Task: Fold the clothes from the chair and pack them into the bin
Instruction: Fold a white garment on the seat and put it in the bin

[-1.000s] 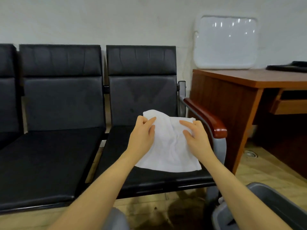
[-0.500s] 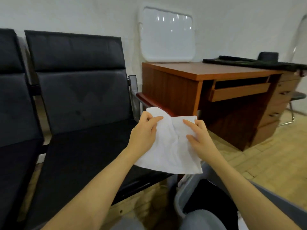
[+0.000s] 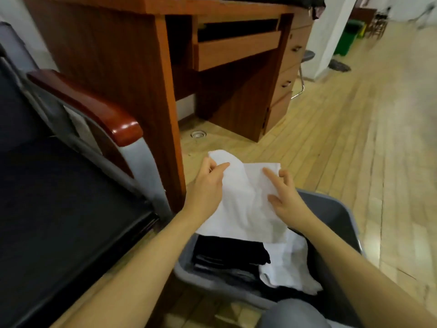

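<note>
Folded white garment (image 3: 246, 204) held by both hands above the bin (image 3: 340, 216)

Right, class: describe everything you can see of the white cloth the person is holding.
The white cloth looks soft, thin and slightly creased, folded into a rough rectangle with one corner bunched up. Both hands hold it in the air near its top: the left hand pinches the bunched corner, the right hand grips the other side. It hangs over the grey bin, above the dark and white clothes inside.
</note>
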Action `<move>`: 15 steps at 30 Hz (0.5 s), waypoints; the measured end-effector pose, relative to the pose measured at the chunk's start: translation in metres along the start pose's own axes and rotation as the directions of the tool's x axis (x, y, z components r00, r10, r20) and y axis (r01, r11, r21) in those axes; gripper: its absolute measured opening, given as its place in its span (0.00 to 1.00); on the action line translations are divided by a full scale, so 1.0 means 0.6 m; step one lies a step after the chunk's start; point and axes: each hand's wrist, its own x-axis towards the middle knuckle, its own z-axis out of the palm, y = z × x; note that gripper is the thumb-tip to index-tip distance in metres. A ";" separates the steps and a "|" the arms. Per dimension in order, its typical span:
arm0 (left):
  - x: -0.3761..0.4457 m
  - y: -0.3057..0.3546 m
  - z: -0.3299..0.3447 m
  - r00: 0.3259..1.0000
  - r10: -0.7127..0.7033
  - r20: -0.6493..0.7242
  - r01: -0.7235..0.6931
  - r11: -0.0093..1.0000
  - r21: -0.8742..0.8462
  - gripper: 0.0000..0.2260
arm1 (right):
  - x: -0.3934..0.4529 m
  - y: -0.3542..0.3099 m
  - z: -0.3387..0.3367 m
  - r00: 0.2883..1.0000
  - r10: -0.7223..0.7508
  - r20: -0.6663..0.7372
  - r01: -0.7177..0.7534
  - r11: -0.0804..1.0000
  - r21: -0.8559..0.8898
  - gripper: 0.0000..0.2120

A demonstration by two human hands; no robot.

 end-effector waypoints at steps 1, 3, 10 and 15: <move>0.000 0.001 0.031 0.999 -0.010 0.030 0.010 1.000 -0.019 0.16 | -0.008 0.026 0.005 0.999 0.044 0.004 -0.044 0.999 -0.009 0.31; -0.006 0.001 0.097 0.995 -0.002 0.104 0.008 0.998 -0.059 0.15 | -0.024 0.078 0.016 0.990 0.143 0.014 -0.142 0.989 -0.041 0.31; -0.055 0.031 0.305 0.928 -0.043 0.370 0.063 0.997 -0.042 0.17 | -0.097 0.264 0.060 0.913 0.405 0.049 -0.388 0.900 -0.198 0.32; -0.105 0.038 0.413 0.849 -0.182 0.496 0.170 0.983 0.070 0.07 | -0.122 0.350 0.106 0.820 0.570 0.052 -0.523 0.783 -0.335 0.32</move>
